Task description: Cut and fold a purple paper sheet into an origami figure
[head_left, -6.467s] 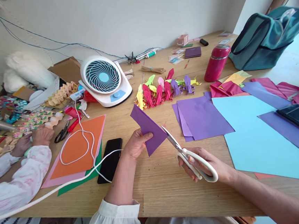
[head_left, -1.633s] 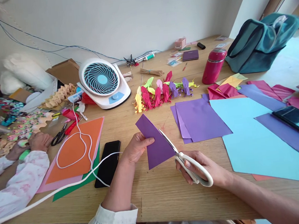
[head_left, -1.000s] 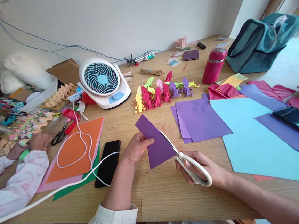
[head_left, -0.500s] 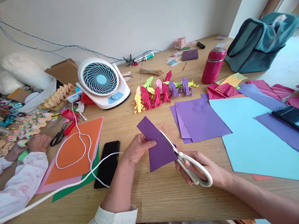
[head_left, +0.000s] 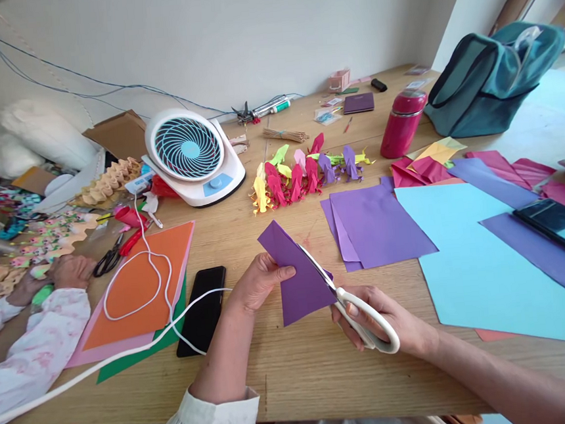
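Note:
My left hand point(head_left: 263, 281) pinches a folded piece of purple paper point(head_left: 304, 296) between thumb and fingers, above the wooden table. White-handled scissors point(head_left: 373, 316) are in my right hand point(head_left: 388, 318), which is closed around the handles. Their blades lie along the paper's right edge, pointing up and to the left; part of the lower blade is hidden by the paper. Just behind to the right lie loose purple sheets point(head_left: 383, 226). Folded paper flowers point(head_left: 299, 176) in red, yellow, pink and purple stand in a cluster beyond my hands.
Left of me, a black phone point(head_left: 202, 311) and a white cable point(head_left: 162, 275) lie by orange sheets point(head_left: 136, 291). A white fan point(head_left: 193, 150) stands behind. Light blue paper point(head_left: 486, 273), a red bottle point(head_left: 403, 122) and a teal bag point(head_left: 479, 86) are rightward. Another person's hands point(head_left: 73, 273) rest far left.
Almost nothing differs. The scissors' handles look very slightly closer together, while both hands and the purple paper keep their places.

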Demonstrator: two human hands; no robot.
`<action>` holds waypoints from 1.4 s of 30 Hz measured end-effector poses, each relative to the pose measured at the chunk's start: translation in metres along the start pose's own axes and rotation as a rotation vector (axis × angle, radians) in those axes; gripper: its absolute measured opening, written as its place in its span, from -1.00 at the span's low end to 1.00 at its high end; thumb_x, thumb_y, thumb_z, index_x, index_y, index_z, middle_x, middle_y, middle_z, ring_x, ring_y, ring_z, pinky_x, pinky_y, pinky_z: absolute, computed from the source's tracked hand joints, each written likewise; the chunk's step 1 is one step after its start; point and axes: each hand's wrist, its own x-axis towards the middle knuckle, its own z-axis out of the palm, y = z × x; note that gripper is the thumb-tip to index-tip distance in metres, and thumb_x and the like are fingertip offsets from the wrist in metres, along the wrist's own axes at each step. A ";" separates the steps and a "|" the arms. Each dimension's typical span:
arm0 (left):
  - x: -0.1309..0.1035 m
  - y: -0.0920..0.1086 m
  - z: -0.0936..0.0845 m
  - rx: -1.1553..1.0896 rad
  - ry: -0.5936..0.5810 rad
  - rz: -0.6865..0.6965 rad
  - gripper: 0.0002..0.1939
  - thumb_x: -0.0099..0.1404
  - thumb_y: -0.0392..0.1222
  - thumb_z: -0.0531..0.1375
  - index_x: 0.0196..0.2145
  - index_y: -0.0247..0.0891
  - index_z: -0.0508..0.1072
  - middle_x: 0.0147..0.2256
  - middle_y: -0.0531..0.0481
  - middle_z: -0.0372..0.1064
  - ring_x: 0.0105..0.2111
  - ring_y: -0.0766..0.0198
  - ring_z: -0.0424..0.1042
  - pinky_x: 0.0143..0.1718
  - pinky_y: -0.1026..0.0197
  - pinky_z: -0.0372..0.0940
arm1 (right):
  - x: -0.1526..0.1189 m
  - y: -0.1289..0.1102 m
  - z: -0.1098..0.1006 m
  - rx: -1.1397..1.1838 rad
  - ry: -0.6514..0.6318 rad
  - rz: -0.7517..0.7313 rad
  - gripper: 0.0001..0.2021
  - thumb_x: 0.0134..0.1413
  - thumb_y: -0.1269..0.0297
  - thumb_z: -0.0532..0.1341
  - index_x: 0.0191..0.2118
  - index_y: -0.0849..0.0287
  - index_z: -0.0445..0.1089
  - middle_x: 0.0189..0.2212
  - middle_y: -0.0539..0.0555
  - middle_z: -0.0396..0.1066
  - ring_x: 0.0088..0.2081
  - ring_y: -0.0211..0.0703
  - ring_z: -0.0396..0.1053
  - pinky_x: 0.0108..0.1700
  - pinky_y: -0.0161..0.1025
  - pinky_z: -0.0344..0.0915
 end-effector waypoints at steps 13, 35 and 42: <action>0.000 -0.003 0.002 0.042 -0.084 -0.014 -0.75 0.11 -0.13 0.44 -0.27 -0.32 0.64 -0.27 -0.10 0.62 -0.21 0.11 0.58 -0.06 0.13 0.38 | -0.001 0.003 0.000 0.003 0.016 -0.028 -0.50 0.32 -0.18 0.01 -0.42 0.17 0.23 -0.67 -0.01 0.31 -0.62 -0.32 0.19 -0.51 -0.33 0.17; 0.000 -0.005 0.007 0.047 -0.077 -0.059 -0.71 0.05 -0.14 0.47 -0.27 -0.32 0.64 -0.26 -0.11 0.62 -0.24 0.15 0.56 -0.08 0.16 0.39 | -0.002 0.001 -0.001 -0.031 0.015 -0.024 -0.35 0.27 -0.28 -0.01 -0.60 0.18 0.25 -0.70 -0.01 0.25 -0.64 -0.35 0.15 -0.52 -0.33 0.13; 0.001 -0.005 0.007 0.073 -0.101 -0.069 -0.71 0.06 -0.14 0.46 -0.26 -0.33 0.65 -0.23 -0.14 0.62 -0.20 0.11 0.57 -0.05 0.13 0.39 | -0.001 -0.001 0.000 -0.044 0.036 0.014 -0.38 0.25 -0.28 0.02 -0.57 0.18 0.24 -0.68 0.02 0.29 -0.63 -0.32 0.20 -0.52 -0.32 0.15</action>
